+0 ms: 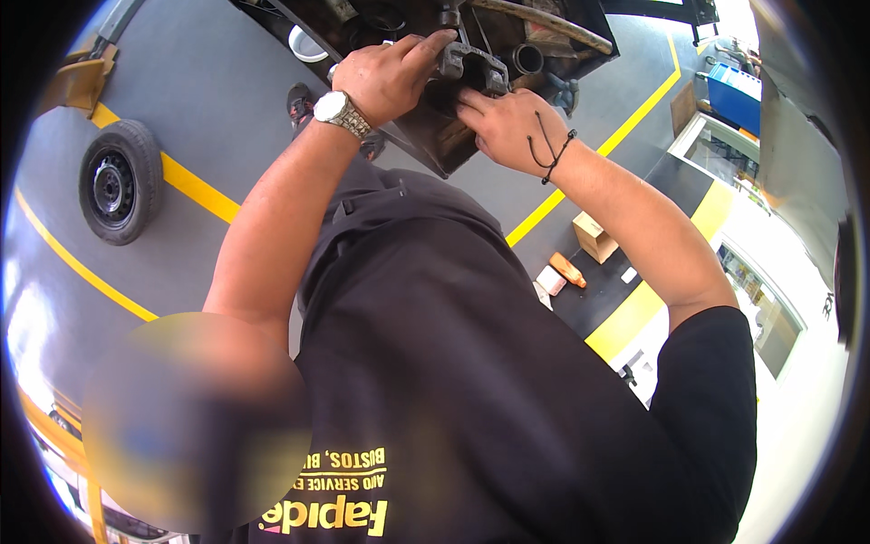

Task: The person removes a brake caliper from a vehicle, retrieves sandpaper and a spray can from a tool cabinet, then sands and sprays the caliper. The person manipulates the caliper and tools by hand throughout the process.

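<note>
A grey cast-metal brake caliper (473, 67) is between my hands at the top of the view, over a dark metal workstand or tray. My left hand (385, 80), with a silver watch on its wrist, is closed against the caliper's left side, its index finger stretched along the top. From the right, my right hand (512, 127), with a black cord bracelet at the wrist, grips the caliper's lower right, fingers bent toward its hollow. The fingertips of both hands are partly hidden by the metal and shadow.
Around the caliper lie a wooden-looking rod (544, 24) and a round dark cylinder (527, 60). A wheel with tyre (118, 184) stands on the grey floor at left. To the right are a cardboard box (594, 238), an orange bottle (568, 269) and a blue bin (732, 95).
</note>
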A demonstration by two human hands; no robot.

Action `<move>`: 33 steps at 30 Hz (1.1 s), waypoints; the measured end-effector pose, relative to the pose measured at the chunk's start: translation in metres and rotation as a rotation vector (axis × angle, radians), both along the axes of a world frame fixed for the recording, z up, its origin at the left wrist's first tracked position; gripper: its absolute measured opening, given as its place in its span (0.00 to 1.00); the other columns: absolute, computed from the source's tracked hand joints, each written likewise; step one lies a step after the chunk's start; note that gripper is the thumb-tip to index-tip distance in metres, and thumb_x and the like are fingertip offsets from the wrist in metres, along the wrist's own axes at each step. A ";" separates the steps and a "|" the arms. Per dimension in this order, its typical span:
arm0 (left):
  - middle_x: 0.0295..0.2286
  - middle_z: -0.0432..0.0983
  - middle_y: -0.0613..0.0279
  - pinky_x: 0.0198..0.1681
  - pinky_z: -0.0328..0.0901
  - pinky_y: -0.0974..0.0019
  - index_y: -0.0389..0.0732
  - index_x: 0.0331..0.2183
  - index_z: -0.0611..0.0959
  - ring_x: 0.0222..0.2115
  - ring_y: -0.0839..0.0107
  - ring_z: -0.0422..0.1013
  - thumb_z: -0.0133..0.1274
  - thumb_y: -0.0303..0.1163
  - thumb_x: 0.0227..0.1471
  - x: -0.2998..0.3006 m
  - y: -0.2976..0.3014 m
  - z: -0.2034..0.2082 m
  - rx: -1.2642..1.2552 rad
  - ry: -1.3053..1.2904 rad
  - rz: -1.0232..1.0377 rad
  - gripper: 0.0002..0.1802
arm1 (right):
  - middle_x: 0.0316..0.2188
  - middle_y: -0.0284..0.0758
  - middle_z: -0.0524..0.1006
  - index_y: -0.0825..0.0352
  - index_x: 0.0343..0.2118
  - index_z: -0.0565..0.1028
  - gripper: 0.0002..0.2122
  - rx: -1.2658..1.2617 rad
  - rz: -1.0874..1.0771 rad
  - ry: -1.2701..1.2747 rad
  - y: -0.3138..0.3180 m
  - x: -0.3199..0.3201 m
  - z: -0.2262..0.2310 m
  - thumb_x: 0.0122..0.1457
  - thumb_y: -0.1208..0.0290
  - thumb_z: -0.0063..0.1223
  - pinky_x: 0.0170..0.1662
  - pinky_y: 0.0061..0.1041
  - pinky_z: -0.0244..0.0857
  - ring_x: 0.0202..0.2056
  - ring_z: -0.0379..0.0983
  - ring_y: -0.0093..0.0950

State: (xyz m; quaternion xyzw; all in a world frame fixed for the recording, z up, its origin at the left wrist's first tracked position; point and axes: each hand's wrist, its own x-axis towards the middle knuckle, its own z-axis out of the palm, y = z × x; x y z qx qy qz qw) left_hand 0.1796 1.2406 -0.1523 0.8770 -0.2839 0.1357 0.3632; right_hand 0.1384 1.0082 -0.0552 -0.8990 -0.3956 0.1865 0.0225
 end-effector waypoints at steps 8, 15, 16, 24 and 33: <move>0.36 0.81 0.65 0.30 0.75 0.59 0.57 0.62 0.74 0.27 0.62 0.79 0.60 0.29 0.53 0.000 0.003 -0.004 -0.010 0.028 -0.025 0.35 | 0.39 0.48 0.79 0.71 0.39 0.78 0.16 0.442 -1.116 0.801 0.069 -0.010 -0.009 0.51 0.64 0.60 0.42 0.42 0.75 0.38 0.80 0.46; 0.35 0.81 0.67 0.29 0.75 0.59 0.57 0.61 0.74 0.27 0.61 0.79 0.59 0.29 0.53 -0.003 0.004 -0.003 0.016 0.032 -0.042 0.34 | 0.39 0.46 0.80 0.71 0.42 0.77 0.14 0.031 -0.284 0.105 0.056 -0.008 0.020 0.52 0.71 0.58 0.35 0.36 0.75 0.36 0.80 0.43; 0.34 0.80 0.67 0.28 0.75 0.58 0.57 0.61 0.75 0.26 0.62 0.79 0.59 0.30 0.52 -0.003 0.003 -0.003 0.012 0.028 -0.040 0.34 | 0.37 0.47 0.80 0.72 0.40 0.78 0.15 0.148 -0.452 0.155 0.058 -0.005 0.020 0.52 0.67 0.58 0.37 0.38 0.75 0.37 0.80 0.45; 0.31 0.79 0.69 0.27 0.74 0.59 0.58 0.59 0.77 0.25 0.63 0.79 0.61 0.31 0.52 0.001 0.003 0.002 0.003 0.009 -0.037 0.32 | 0.40 0.42 0.81 0.69 0.40 0.81 0.15 0.169 -0.577 0.067 0.059 -0.023 0.001 0.57 0.62 0.60 0.40 0.39 0.76 0.37 0.81 0.44; 0.46 0.81 0.58 0.51 0.73 0.54 0.49 0.55 0.81 0.46 0.52 0.77 0.57 0.21 0.53 0.017 0.000 0.026 -0.174 0.261 -0.168 0.27 | 0.44 0.34 0.81 0.60 0.44 0.82 0.13 0.368 -0.403 -0.166 0.020 -0.037 -0.003 0.54 0.76 0.61 0.39 0.33 0.77 0.37 0.81 0.38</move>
